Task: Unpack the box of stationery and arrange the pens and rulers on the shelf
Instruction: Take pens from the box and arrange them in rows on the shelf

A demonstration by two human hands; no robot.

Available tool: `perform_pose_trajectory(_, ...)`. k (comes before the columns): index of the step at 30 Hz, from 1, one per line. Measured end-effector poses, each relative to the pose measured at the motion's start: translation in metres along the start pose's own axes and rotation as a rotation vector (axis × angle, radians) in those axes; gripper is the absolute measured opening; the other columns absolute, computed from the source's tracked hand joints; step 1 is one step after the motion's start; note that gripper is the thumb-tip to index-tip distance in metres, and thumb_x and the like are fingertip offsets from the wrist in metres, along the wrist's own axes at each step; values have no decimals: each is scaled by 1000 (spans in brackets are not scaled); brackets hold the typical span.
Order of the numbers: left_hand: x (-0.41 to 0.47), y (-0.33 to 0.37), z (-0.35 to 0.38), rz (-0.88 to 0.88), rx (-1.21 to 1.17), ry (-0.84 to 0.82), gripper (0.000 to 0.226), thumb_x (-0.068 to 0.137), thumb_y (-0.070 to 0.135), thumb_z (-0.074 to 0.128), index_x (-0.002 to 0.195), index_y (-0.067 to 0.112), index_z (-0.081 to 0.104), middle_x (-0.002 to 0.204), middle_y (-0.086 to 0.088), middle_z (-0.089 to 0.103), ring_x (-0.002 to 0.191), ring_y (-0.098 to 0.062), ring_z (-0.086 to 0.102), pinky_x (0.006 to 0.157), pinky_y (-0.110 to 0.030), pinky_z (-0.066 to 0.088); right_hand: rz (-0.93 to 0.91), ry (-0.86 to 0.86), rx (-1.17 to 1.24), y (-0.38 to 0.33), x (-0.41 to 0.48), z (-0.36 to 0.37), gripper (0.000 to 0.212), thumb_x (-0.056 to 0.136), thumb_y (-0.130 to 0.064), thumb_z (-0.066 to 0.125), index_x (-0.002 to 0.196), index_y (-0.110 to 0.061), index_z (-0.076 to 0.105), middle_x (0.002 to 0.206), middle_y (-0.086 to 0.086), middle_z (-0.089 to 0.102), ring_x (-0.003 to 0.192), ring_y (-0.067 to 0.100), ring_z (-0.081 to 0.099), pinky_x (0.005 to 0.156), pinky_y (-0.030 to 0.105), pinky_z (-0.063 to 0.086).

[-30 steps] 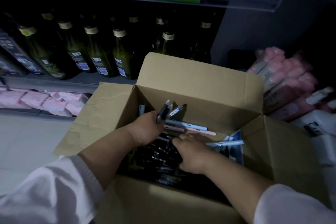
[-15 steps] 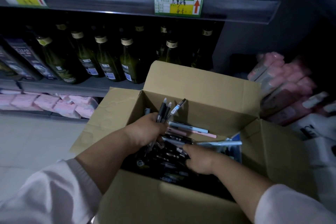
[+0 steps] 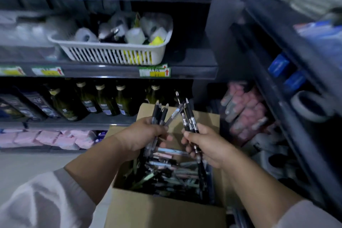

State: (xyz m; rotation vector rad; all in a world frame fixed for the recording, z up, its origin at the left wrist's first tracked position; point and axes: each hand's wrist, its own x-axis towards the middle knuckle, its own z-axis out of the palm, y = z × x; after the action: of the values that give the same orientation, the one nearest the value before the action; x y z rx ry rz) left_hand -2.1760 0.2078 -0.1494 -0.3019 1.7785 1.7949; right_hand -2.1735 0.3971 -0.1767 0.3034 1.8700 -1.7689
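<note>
Grip: left hand (image 3: pixel 142 135) and right hand (image 3: pixel 209 146), fingers curled round black pens (image 3: pixel 160 114).
Box (image 3: pixel 162 214): many more inside.
Shelf (image 3: pixel 192 69): none placed yet.

The left sleeve (image 3: pixel 42 203) and right sleeve (image 3: pixel 307 216) are both loose white fabric.

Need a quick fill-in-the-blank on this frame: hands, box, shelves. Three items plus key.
1. The left hand and the right hand each grip a bunch of ____.
2. Below the hands, more of them lie in an open cardboard ____.
3. The white basket sits ____ the green bottles.

Missing words: pens; box; above.
</note>
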Motion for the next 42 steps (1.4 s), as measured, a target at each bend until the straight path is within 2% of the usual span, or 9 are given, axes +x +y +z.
perform_pose_trajectory(1, -8, 14, 6, 14, -2, 5, 5, 94, 11, 56, 92, 7, 56, 82, -14, 67, 58, -19, 56, 73, -41, 48, -22, 2, 37, -15, -12, -1, 4, 97, -12, 52, 95, -15, 56, 74, 3, 60, 54, 12, 50, 43, 22, 36)
perform_pose_trajectory(7, -56, 94, 48, 116, 5, -5, 10, 94, 10, 54, 86, 12, 50, 68, -3, 55, 53, -13, 48, 48, -23, 37, -127, 102, 128, -92, -89, -11, 12, 95, -5, 51, 93, -15, 57, 78, 2, 56, 58, 10, 47, 46, 20, 34)
perform_pose_trajectory(16, -153, 173, 112, 254, -18, -139, 10, 93, 8, 56, 84, 13, 56, 69, -4, 58, 50, -11, 47, 44, -20, 37, -278, 389, 219, -153, -236, -11, 8, 93, -8, 57, 92, -15, 56, 68, -1, 68, 52, 9, 55, 42, 18, 36)
perform_pose_trajectory(20, -198, 188, 141, 300, -38, -258, 7, 91, 6, 58, 86, 11, 60, 65, -4, 63, 40, -8, 51, 37, -14, 37, -329, 469, 247, -159, -301, 2, 10, 93, -4, 55, 91, -14, 55, 66, 0, 66, 50, 9, 54, 40, 17, 35)
perform_pose_trajectory(24, -229, 190, 176, 299, -26, -411, 4, 90, 8, 60, 94, 8, 60, 56, -2, 61, 41, -9, 51, 38, -15, 40, -361, 635, 307, -157, -361, 10, 17, 92, 1, 54, 85, -14, 57, 69, 2, 64, 48, 7, 54, 42, 16, 38)
perform_pose_trajectory(29, -268, 181, 227, 236, -3, -556, 7, 91, 13, 61, 91, 8, 56, 70, -9, 57, 52, -15, 56, 42, -20, 49, -372, 843, 391, -137, -429, 4, 20, 89, 7, 53, 88, -13, 59, 70, 2, 65, 52, 9, 55, 42, 17, 36)
perform_pose_trajectory(33, -304, 167, 274, 255, 20, -654, 6, 91, 8, 59, 87, 9, 54, 57, -3, 55, 39, -10, 52, 38, -16, 39, -381, 1000, 418, -112, -487, -2, 18, 90, 3, 54, 94, -14, 57, 73, 0, 69, 54, 11, 57, 45, 19, 36)
perform_pose_trajectory(36, -331, 156, 308, 290, -6, -688, 13, 92, 5, 57, 81, 11, 51, 51, -2, 52, 41, -11, 45, 36, -14, 33, -372, 1080, 414, -91, -536, -2, 16, 91, 1, 54, 98, -12, 57, 76, 2, 68, 54, 10, 57, 45, 21, 36)
perform_pose_trajectory(42, -393, 116, 375, 216, -52, -806, 9, 92, 13, 59, 85, 12, 53, 60, -3, 48, 39, -8, 43, 34, -16, 33, -329, 1233, 395, -27, -642, 5, 17, 90, 1, 51, 91, -14, 58, 77, 1, 67, 54, 9, 55, 46, 21, 34)
